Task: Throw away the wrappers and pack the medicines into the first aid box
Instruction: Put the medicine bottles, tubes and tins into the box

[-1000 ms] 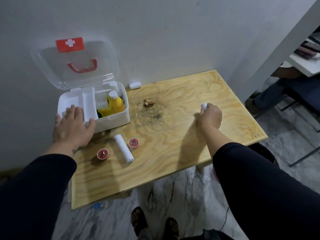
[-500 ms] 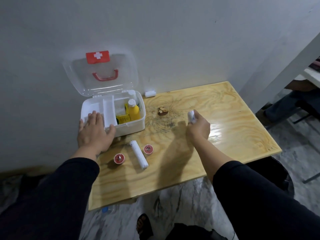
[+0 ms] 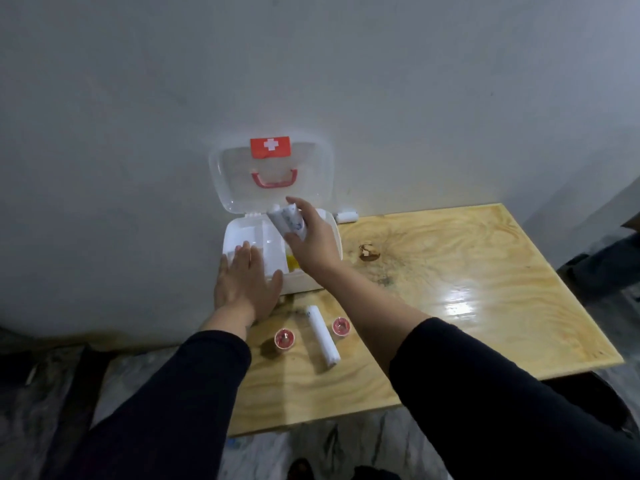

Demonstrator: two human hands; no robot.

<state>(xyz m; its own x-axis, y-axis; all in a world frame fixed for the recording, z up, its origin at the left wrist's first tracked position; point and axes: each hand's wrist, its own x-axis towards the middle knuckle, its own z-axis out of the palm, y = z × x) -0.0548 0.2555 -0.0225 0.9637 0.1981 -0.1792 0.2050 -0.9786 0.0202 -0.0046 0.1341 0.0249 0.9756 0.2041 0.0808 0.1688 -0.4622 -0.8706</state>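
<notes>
A white tube held over the open first aid box

The right hand (image 3: 311, 237) grips a white, blue-printed tube (image 3: 287, 221), tilted, above the white plastic first aid box (image 3: 304, 282) at the wooden bench's (image 3: 467, 289) back-left corner; its clear lid (image 3: 311, 174) leans on the wall. The left hand (image 3: 247, 282) lies flat and spread on the box's left compartment, hiding it. A white roll (image 3: 323, 336) lies between two small red caps (image 3: 284, 338) (image 3: 341, 326). Box contents are mostly hidden.
</notes>
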